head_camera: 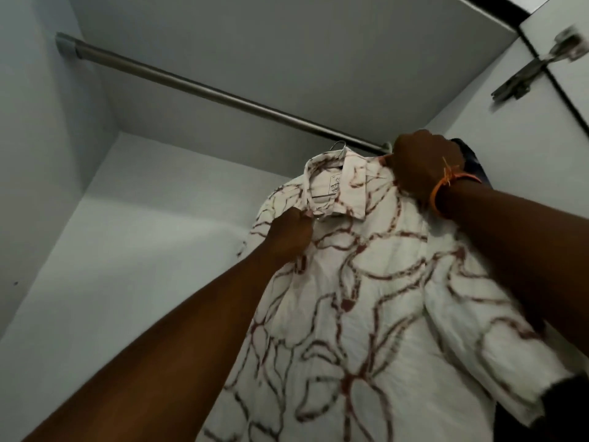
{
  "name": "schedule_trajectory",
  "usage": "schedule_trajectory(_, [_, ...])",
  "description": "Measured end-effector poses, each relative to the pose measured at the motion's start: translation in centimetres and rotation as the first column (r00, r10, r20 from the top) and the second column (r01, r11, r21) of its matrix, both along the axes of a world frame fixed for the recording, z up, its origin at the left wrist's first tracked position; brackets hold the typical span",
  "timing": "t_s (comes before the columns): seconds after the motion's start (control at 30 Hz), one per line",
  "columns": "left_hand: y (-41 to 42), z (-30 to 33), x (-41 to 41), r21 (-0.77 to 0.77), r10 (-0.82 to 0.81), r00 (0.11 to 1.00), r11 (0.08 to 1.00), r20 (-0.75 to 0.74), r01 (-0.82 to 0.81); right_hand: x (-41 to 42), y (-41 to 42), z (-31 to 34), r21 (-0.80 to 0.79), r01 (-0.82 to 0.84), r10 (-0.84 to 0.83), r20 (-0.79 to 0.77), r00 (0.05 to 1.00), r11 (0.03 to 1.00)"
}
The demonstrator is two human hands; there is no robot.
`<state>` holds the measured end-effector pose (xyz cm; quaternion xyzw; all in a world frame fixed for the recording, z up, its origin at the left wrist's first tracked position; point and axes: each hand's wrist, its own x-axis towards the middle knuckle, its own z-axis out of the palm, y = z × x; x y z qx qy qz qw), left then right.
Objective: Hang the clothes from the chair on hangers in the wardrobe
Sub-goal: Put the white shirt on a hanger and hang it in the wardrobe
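The view looks up into a grey wardrobe (197, 173), with the metal hanging rail (204, 87) running from a bracket at the upper left down toward the right. Nearly the whole length of the rail is bare; only its right end is taken up. The wardrobe's back wall and left side wall stand well apart from the rail, leaving open space to the left of the shirt. At the top right, the wardrobe door (570, 90) stands open, with its metal hinge (526, 78) above the rail's right end.

A white shirt with brown line patterning (366, 298) is held up just below the right end of the rail. It sits on a wire hanger (338, 147), whose hook shows above the collar, just under the rail; whether the hook touches the rail cannot be told.

The left hand (291, 232) has its fingers curled, pinching the shirt's front edge just below the collar. The right hand (420, 164), with an orange thread band (446, 186) on its wrist, is clenched on the shirt's shoulder near the collar, right beside the rail's end. Behind that hand a dark blue garment (471, 157) is partly seen, close to the rail's right end.
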<state>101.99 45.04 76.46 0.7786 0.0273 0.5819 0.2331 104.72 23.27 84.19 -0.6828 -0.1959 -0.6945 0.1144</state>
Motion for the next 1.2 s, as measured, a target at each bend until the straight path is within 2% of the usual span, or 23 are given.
schedule_trajectory(0.17, [0.4,1.8,1.5,0.054,-0.053,0.998,0.997,-0.038,0.055,0.5,0.1,2.4,0.066,0.04,-0.044,0.067,0.997,0.997])
schedule_trajectory(0.33, [-0.3,3.3,1.2,0.118,-0.041,0.999,0.992,-0.026,0.044,0.4,0.6,5.2,0.087,0.116,-0.125,0.116,0.985,0.989])
schedule_trajectory(0.47, [-0.7,3.8,0.6,0.141,-0.047,0.998,0.989,-0.04,0.052,1.4,1.7,6.7,0.077,0.181,-0.187,0.084,0.979,0.981])
schedule_trajectory(0.6, [-0.8,3.8,0.5,0.15,-0.058,0.996,0.986,-0.063,0.067,2.1,1.3,7.2,-0.012,0.215,-0.215,0.009,0.977,0.976])
schedule_trajectory(0.7, [-1.4,3.4,0.3,0.166,-0.049,0.997,0.984,-0.06,0.059,1.8,0.6,6.8,-0.027,0.236,-0.235,0.053,0.971,0.971])
schedule_trajectory(0.9, [-2.5,1.4,0.0,0.17,-0.04,0.998,0.984,-0.056,0.049,2.1,0.8,3.1,0.133,0.028,-0.049,0.161,0.986,0.991])
schedule_trajectory(1.07, [-3.6,-0.8,-0.5,0.107,-0.043,0.996,0.993,-0.074,0.051,2.5,-0.1,-1.1,0.196,-0.034,0.014,0.102,0.995,0.98])
schedule_trajectory(1.2, [-6.0,-4.3,-1.9,0.022,-0.08,0.995,0.996,-0.058,0.081,1.6,-2.5,-6.0,0.21,-0.203,0.196,0.055,0.979,0.956])
